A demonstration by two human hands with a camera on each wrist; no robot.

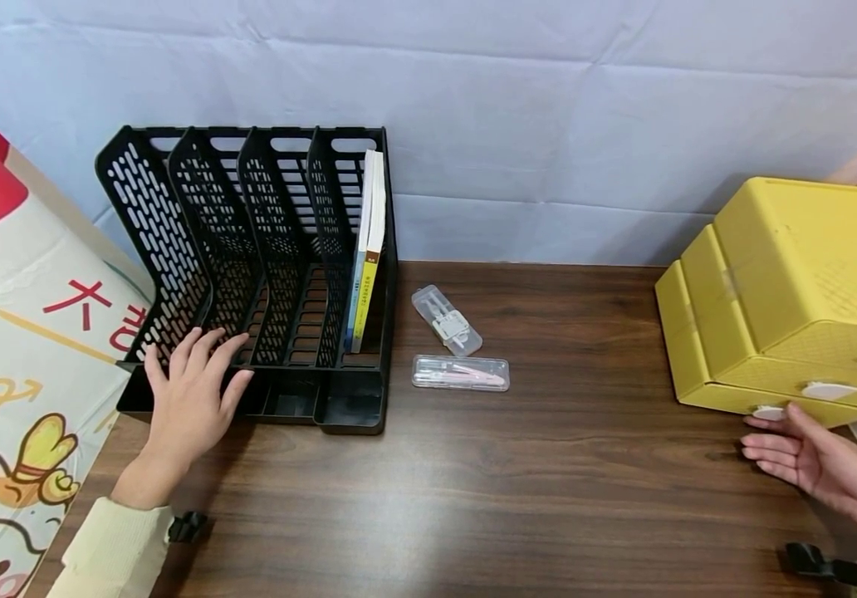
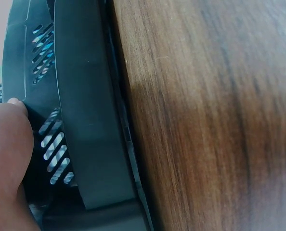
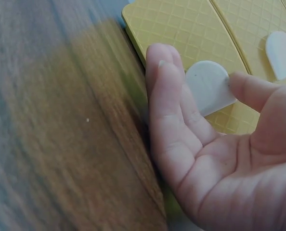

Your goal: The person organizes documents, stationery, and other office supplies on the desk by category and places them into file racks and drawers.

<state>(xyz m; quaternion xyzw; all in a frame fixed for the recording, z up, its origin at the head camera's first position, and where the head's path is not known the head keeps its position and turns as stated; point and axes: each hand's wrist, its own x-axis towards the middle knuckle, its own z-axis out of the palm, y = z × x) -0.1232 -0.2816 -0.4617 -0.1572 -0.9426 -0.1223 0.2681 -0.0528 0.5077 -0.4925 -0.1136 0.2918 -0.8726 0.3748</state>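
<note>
A black desktop file organizer stands at the left, split by upright dividers. My left hand rests over its front left edge with the fingers spread; in the left wrist view the thumb lies against the black plastic. Over at the right is a yellow drawer unit with white handles. My right hand is at its lowest drawer, pinching the white handle between thumb and fingers. That drawer's front sits flush under the one above.
Two thin books stand in the organizer's right slot. Beside it on the wooden table lie a clear case with white contents and a clear case with a pink tool. A pale cloth hangs behind.
</note>
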